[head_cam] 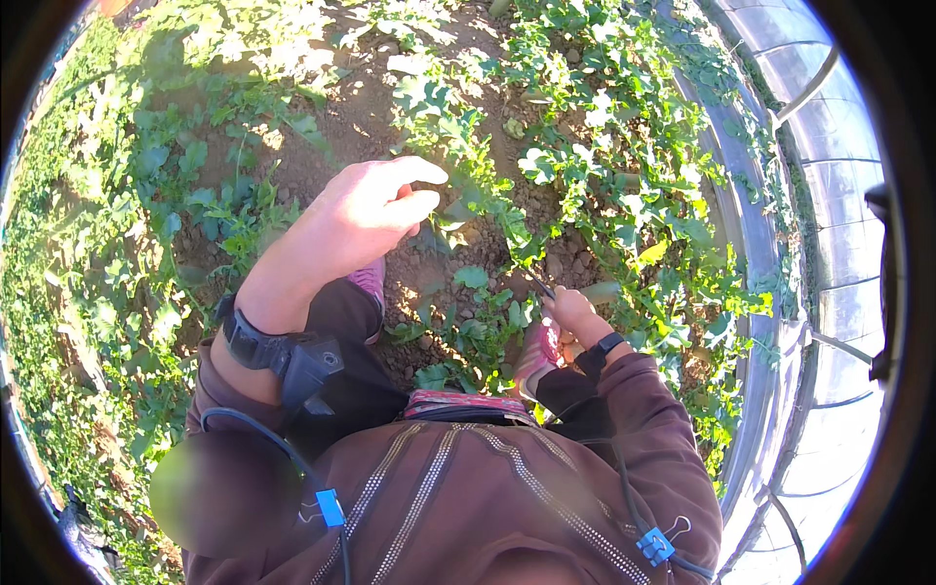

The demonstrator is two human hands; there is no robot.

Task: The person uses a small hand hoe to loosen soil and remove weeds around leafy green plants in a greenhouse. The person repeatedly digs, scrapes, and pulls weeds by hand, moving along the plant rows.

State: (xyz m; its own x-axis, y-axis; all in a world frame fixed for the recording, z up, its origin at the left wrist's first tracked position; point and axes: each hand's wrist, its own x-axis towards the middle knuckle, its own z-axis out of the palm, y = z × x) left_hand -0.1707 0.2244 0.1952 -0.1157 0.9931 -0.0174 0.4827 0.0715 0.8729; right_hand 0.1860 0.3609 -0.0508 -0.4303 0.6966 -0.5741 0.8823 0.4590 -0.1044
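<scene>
My left hand (pixel 373 208) hangs over the soil in bright sun, thumb and fingers slightly apart. Nothing shows between them. Just beyond its fingertips is a row of low leafy green plants (pixel 479 164). Lower and to the right, my right hand (pixel 572 310) is closed around a thin dark tool (pixel 540 283), perhaps a knife. Its tip points up and left to the leaves, and the handle is hidden in my fist. A leafy clump (pixel 475 333) grows between my two pink shoes (pixel 540 347).
Leafy rows stretch on the left (pixel 95 292) and right (pixel 651 190), with bare brown soil (pixel 365 95) between them. A ribbed clear plastic wall (pixel 841 234) curves along the right side. Cables with blue binder clips (pixel 330 507) run over my brown jacket (pixel 453 504).
</scene>
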